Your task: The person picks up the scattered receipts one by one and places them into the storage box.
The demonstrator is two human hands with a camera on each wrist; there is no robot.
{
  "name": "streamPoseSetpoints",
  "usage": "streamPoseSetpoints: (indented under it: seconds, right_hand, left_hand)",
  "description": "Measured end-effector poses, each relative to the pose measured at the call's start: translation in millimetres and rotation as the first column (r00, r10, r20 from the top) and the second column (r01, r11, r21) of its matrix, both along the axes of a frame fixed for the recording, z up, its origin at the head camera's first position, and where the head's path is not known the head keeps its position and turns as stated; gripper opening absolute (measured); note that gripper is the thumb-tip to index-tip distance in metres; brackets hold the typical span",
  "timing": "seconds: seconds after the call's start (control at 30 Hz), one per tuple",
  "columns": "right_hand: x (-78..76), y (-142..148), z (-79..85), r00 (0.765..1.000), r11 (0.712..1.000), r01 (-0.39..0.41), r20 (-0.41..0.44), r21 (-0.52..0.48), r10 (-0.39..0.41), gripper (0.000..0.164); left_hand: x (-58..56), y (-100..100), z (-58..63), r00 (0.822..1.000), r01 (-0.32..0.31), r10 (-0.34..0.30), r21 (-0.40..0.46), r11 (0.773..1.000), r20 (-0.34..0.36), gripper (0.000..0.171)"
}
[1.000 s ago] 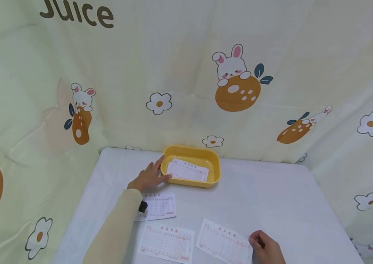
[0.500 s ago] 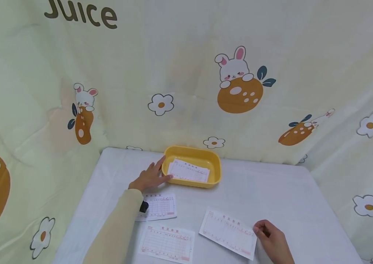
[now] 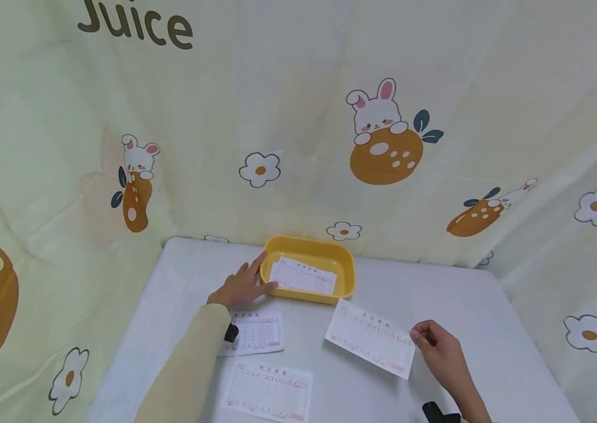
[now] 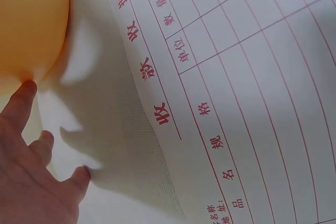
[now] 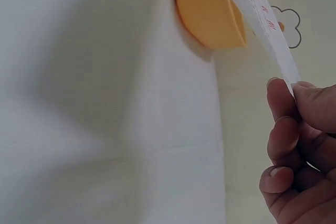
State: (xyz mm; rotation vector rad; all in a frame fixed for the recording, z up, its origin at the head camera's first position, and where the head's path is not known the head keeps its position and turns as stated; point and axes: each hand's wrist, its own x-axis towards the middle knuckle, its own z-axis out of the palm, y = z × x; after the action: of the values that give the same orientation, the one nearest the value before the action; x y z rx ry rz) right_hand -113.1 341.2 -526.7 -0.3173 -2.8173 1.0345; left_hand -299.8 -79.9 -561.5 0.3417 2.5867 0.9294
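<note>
The right hand (image 3: 438, 346) pinches only the edge of a printed receipt form (image 3: 370, 338), held off the white table (image 3: 436, 294) at about five o'clock from the yellow tray (image 3: 348, 276); so thin a grip could let the limp sheet sag, slip or catch the tray's rim. The left hand (image 3: 239, 285) lies open, fingertips touching the tray's nine o'clock side, forearm stretched across another form (image 3: 256, 333).
</note>
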Motion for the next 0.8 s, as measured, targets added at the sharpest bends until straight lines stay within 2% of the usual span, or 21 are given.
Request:
streamPoseSetpoints:
  seconds: [0.17,0.3,0.37,0.57,0.8]
  right_hand:
    - [-14.4,-1,10.1,0.996,1.0,-0.015,-0.084,0.026,0.018,0.005]
    - [-23.7,-2,18.7,0.992,0.999,0.004,-0.126,0.037,0.001,0.004]
    - [-28.7,-2,23.1,0.989,0.999,0.007,-0.145,0.041,-0.001,0.004]
    - [-46.5,-4,36.5,0.985,0.999,0.008,-0.174,0.04,-0.001,0.006]
    - [-63.0,-10,50.8,0.988,0.999,0.005,-0.152,0.035,0.001,0.01]
  left_hand:
    - [-3.5,-2,-5.1,1.0,0.008,-0.008,-0.006,1.0,-0.012,0.097]
    - [-9.3,-2,-16.9,1.0,0.0,0.001,-0.015,1.0,0.014,0.099]
    - [-10.3,0,-18.5,0.999,-0.004,0.005,-0.024,1.0,0.037,0.099]
    - [0.6,-1,-3.1,0.999,-0.029,0.029,0.001,1.0,0.037,0.096]
    - [3.4,-2,-4.0,0.999,-0.024,0.024,0.008,1.0,0.025,0.095]
